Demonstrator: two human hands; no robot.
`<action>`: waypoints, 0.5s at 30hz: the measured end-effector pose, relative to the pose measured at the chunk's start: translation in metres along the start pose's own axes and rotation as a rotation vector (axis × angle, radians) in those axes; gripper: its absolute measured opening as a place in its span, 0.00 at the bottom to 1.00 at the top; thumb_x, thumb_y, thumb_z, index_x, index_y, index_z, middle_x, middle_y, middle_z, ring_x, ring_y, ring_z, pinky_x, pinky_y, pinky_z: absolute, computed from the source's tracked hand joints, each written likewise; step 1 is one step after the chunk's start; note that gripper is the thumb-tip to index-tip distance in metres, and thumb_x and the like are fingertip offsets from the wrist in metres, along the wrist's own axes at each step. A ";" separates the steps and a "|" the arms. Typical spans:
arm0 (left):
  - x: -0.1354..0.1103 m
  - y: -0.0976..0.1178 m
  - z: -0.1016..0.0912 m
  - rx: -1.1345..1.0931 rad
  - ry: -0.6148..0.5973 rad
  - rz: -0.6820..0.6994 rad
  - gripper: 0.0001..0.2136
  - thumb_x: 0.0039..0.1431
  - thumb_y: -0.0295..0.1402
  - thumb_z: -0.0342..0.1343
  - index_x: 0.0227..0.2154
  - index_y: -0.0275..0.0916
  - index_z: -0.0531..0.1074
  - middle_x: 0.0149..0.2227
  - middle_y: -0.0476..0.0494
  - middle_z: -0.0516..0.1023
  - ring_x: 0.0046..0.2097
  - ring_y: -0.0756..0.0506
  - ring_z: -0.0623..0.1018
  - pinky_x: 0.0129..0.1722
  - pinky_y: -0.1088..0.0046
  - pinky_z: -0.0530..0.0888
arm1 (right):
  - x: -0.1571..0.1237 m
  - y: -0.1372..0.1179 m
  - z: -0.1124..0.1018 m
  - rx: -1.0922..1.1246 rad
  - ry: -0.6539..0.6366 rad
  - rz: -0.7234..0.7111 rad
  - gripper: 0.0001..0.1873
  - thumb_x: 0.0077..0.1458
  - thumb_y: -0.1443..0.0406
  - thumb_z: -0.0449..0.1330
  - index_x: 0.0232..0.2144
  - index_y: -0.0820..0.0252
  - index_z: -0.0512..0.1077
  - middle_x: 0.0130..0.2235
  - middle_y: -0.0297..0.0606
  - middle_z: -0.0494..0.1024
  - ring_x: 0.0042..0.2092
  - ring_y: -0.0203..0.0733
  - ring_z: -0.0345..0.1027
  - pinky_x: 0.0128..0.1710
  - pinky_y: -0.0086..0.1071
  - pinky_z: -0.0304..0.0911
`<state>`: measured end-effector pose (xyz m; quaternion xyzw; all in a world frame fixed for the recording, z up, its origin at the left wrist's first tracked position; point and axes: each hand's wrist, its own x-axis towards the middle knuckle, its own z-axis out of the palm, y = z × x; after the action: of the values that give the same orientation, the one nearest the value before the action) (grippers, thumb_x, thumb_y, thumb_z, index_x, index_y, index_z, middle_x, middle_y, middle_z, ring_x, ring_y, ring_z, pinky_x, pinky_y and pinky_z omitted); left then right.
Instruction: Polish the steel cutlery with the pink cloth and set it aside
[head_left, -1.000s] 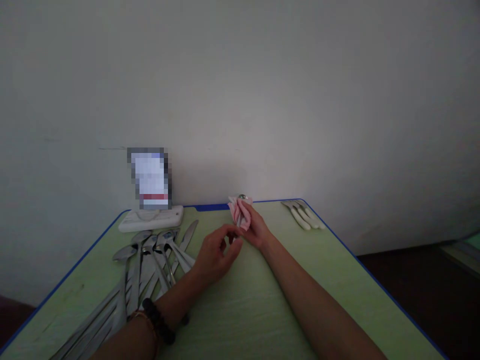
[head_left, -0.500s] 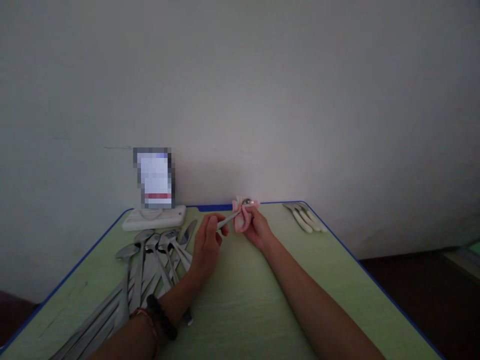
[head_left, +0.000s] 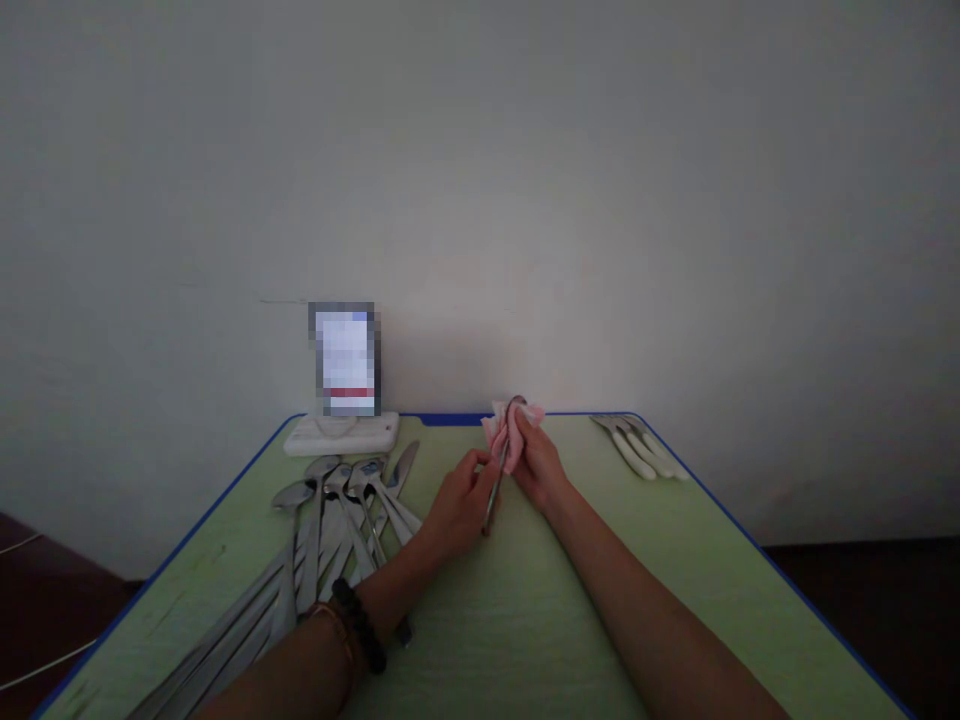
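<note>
My left hand [head_left: 463,503] grips the handle of a metal spoon [head_left: 493,503], whose end points down toward me. The spoon's bowl is at the top, wrapped partly in a pink cloth [head_left: 513,447]. My right hand [head_left: 541,462] is closed around the cloth and the bowl, with the thumb on top. Left of my hands lies a pile of metal spoons [head_left: 339,480], with a knife [head_left: 405,465] at its far side. My left forearm covers part of the pile.
A phone [head_left: 348,360] with a blurred screen stands on a white base [head_left: 341,434] at the back left. White-handled forks [head_left: 636,455] lie at the back right. The green table [head_left: 517,620] has a blue edge and meets a grey wall [head_left: 480,200].
The spoon has turned from slanting leftward to nearly upright, handle end toward me. My left hand has moved right, closer to the cloth. The whole view has shifted slightly.
</note>
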<state>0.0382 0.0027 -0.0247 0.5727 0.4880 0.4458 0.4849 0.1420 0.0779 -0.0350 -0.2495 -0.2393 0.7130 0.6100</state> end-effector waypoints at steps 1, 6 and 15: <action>0.000 -0.001 0.000 0.038 -0.059 0.000 0.12 0.58 0.42 0.42 0.32 0.38 0.63 0.14 0.58 0.63 0.14 0.54 0.62 0.15 0.80 0.58 | 0.000 0.000 0.001 0.025 0.023 -0.013 0.07 0.45 0.64 0.62 0.27 0.61 0.70 0.24 0.30 0.74 0.25 0.29 0.67 0.31 0.24 0.65; -0.004 -0.003 0.000 0.200 -0.194 0.057 0.15 0.60 0.40 0.38 0.35 0.36 0.67 0.15 0.55 0.67 0.16 0.52 0.64 0.19 0.78 0.62 | 0.000 0.001 0.003 0.020 0.082 -0.022 0.07 0.45 0.63 0.63 0.27 0.60 0.70 0.23 0.30 0.74 0.24 0.28 0.67 0.26 0.21 0.64; 0.000 -0.005 -0.003 0.337 -0.135 0.044 0.16 0.60 0.37 0.37 0.34 0.36 0.69 0.18 0.53 0.63 0.21 0.51 0.65 0.23 0.76 0.61 | 0.006 0.000 -0.004 -0.051 0.103 -0.090 0.04 0.42 0.74 0.59 0.24 0.62 0.70 0.25 0.32 0.75 0.27 0.29 0.68 0.30 0.20 0.66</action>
<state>0.0345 0.0034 -0.0294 0.6850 0.5096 0.3284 0.4040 0.1433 0.0842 -0.0382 -0.2902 -0.2367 0.6647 0.6464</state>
